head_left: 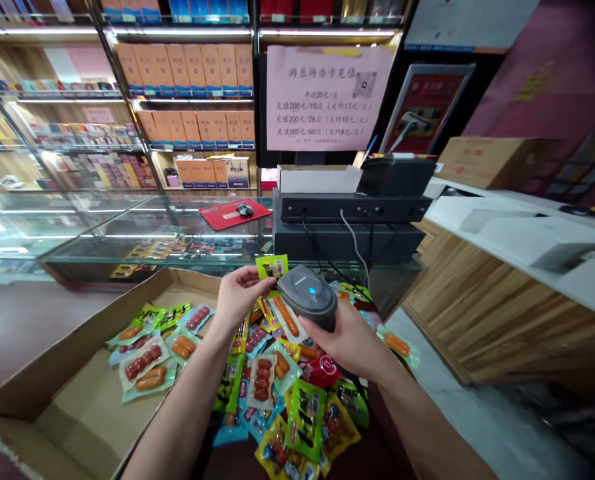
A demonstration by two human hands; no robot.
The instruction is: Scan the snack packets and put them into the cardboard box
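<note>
Tall dark-framed shelves [177,97] of boxed goods fill the far left and middle. In front of them runs a long glass display counter [90,237], and on the right stands a white-topped counter with wood-grain panels [457,293]. At near left lies an open, shallow brown cardboard box [84,400], with sealed sausage packets [150,367] at its far right part, some clear and some bright green. Stacked dark rectangular units [347,230] with cables stand past the middle, and a pink paper sign with black writing [322,100] hangs above them. Right of the cardboard box, a loose pile of small green, yellow, blue, red and clear snack packets [304,420] covers part of a dark surface. A red mouse pad [222,215] with a dark mouse [244,210] on it lies on the glass counter, left of the dark units.

Over the far part of the pile, the right hand [352,333] has its fingers wrapped around the handle of a dark grey handheld scanner [304,293], whose top shows a blue light. The left hand [240,293] pinches a small yellow-green plastic packet [272,267] between thumb and fingers, just left of the scanner's head; whether the two touch is unclear.
</note>
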